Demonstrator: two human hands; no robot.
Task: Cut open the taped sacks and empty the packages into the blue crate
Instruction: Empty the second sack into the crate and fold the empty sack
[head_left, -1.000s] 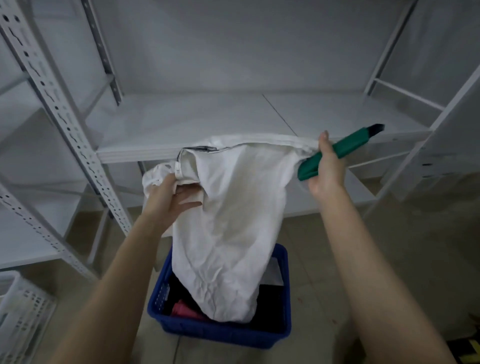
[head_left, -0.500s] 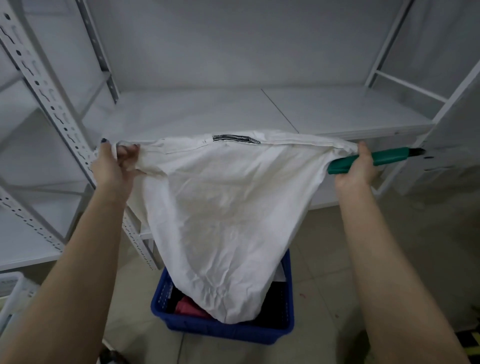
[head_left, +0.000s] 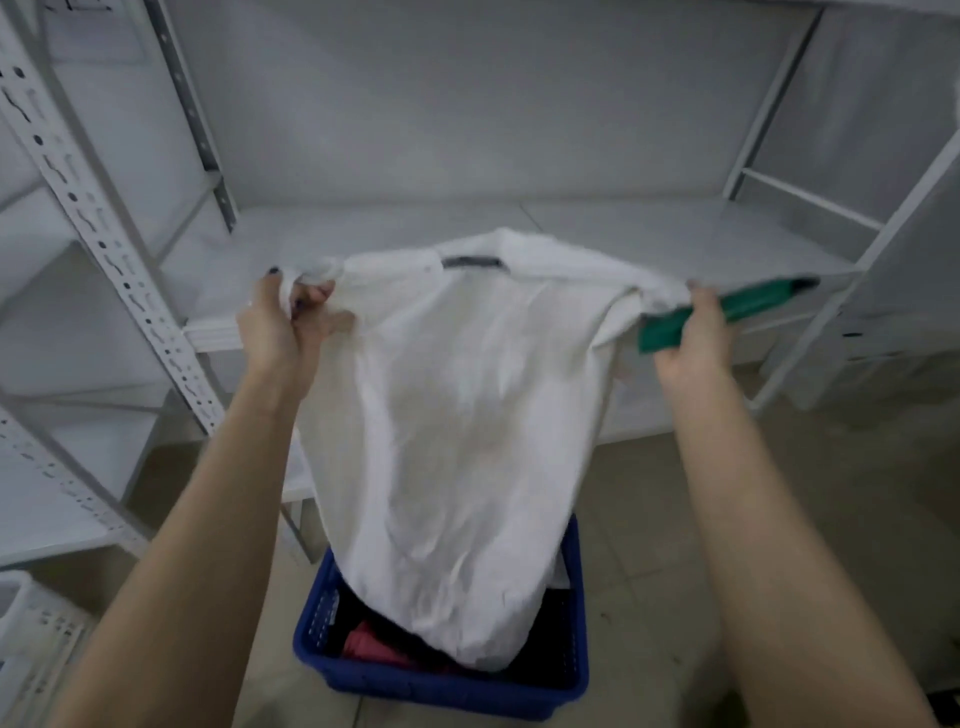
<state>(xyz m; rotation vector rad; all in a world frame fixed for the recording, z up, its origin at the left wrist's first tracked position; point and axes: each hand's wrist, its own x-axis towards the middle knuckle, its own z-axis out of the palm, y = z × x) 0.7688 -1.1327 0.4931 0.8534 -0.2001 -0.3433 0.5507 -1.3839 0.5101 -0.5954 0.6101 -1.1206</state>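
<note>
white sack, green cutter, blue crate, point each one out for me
white sack (head_left: 457, 415), head view, middle of the hanging cloth
green cutter (head_left: 758, 301), head view, handle toward its dark tip
blue crate (head_left: 441, 693), head view, near front wall

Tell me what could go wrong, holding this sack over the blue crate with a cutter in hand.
1. The right hand grips the green cutter with a corner of the white sack; either could slip; whether the blade is out is unclear.
2. The sack hides much of the blue crate, so contents could miss its rim unseen.
</note>
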